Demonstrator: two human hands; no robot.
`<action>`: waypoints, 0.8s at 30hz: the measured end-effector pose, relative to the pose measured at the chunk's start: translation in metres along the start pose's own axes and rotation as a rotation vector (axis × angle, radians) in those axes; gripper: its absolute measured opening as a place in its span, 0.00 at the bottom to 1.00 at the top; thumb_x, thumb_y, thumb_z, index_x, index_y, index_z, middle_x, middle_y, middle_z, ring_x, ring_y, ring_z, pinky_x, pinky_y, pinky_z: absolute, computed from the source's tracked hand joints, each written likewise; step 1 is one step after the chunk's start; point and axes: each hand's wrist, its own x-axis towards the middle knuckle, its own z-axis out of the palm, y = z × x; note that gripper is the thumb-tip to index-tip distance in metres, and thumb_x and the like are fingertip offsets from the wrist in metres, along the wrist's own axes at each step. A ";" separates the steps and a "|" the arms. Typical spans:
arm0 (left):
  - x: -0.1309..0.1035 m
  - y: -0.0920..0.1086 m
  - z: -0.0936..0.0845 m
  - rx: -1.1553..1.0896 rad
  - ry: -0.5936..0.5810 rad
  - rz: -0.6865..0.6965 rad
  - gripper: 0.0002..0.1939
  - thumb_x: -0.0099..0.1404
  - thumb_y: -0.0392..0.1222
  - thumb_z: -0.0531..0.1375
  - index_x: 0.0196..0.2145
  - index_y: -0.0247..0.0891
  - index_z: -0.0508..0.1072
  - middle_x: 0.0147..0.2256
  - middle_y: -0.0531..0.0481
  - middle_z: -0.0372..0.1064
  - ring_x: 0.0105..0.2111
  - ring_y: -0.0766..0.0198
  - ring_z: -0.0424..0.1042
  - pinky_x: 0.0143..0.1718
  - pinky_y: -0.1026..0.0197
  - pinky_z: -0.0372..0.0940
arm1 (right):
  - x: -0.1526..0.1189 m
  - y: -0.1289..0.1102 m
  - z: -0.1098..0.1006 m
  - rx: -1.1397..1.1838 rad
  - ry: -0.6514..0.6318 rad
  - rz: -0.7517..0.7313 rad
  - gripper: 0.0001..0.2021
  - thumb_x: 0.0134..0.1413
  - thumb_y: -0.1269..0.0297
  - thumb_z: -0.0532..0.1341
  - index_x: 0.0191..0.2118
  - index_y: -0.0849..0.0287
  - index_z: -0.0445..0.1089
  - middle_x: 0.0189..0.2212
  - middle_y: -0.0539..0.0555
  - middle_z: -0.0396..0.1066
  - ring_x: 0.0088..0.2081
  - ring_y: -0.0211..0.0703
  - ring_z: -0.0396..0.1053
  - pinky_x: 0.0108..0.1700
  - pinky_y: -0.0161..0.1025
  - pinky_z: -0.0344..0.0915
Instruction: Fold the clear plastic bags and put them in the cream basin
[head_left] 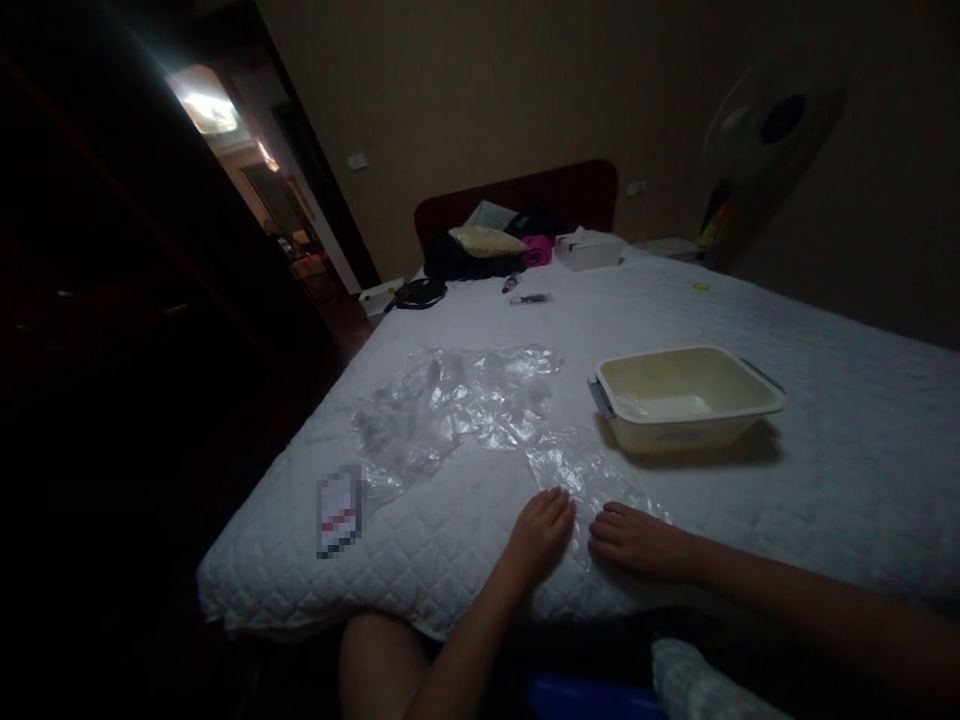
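My left hand (pixel 541 532) lies on the bed's front part, at the left edge of a clear plastic bag (pixel 581 468). Its fingers are stretched forward and rest flat. On the right side of the same plastic, my right hand (pixel 641 541) is also laid flat, fingers pointing left toward the other hand. A narrow strip of plastic shows between them. Farther forward and left, more crumpled clear plastic (pixel 480 400) is spread over the quilted white cover. A cream plastic basin (pixel 694 435) with grey handles stands beyond my right hand, a piece of clear plastic inside it.
A blurred-out card or packet (pixel 339 512) lies near the bed's left corner. Toward the headboard (pixel 517 185) are a white box (pixel 589 250), a black bag (pixel 420 293), a pillow (pixel 486 241) and a small packaged item (pixel 531 298). A fan (pixel 780 120) stands at right.
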 end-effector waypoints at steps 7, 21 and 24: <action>0.000 -0.001 -0.001 0.018 0.011 0.021 0.14 0.64 0.33 0.48 0.47 0.34 0.65 0.48 0.42 0.65 0.52 0.59 0.60 0.51 0.52 0.60 | 0.005 0.000 -0.010 0.003 0.045 0.062 0.10 0.55 0.74 0.48 0.33 0.61 0.66 0.28 0.54 0.66 0.32 0.40 0.61 0.41 0.42 0.56; -0.004 0.000 -0.002 -0.030 0.046 0.031 0.13 0.63 0.31 0.49 0.44 0.31 0.66 0.43 0.42 0.69 0.48 0.59 0.64 0.49 0.53 0.62 | 0.005 -0.019 0.003 0.081 0.128 -0.054 0.11 0.57 0.74 0.47 0.37 0.60 0.66 0.31 0.55 0.68 0.34 0.39 0.64 0.44 0.43 0.57; -0.004 0.000 -0.002 -0.028 0.042 0.034 0.12 0.63 0.31 0.50 0.42 0.32 0.67 0.43 0.43 0.69 0.49 0.59 0.64 0.49 0.53 0.62 | 0.003 -0.019 -0.001 0.107 0.178 0.012 0.12 0.58 0.74 0.47 0.38 0.60 0.66 0.33 0.56 0.70 0.36 0.40 0.64 0.46 0.44 0.57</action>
